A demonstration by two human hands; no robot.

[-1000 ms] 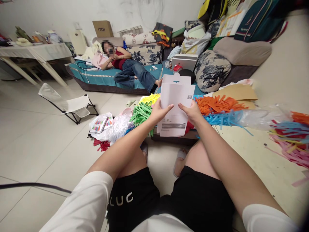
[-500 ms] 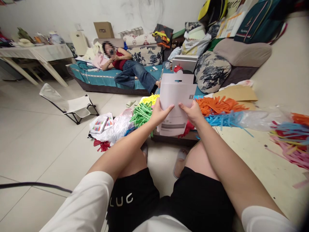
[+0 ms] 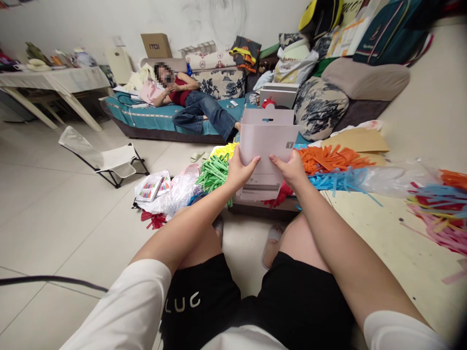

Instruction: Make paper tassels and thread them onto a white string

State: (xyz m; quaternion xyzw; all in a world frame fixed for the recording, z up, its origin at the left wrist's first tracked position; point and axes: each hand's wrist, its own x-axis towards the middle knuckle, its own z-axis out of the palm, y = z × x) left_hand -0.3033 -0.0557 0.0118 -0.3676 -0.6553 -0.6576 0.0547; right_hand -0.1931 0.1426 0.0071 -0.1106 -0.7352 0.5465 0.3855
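A flat white box with a hang slot at its top and a small grey "1" mark is held upright in front of me. My left hand grips its left side, thumb across the face. On the right side my right hand holds it the same way; the fingers of both hands are hidden behind it. Green paper strips lie just left of the box, with yellow strips behind them. To the right are orange strips and blue strips. Red strips show below the box.
A person reclines on the teal-covered sofa. A folding white chair stands on the left floor. Printed packets and clear plastic wrap lie left of the green strips. A pale board extends to the right.
The box has tipped slightly, and its top flap edge now looks wider and its lower edge a little higher. Both hands keep their hold, shifting very little.
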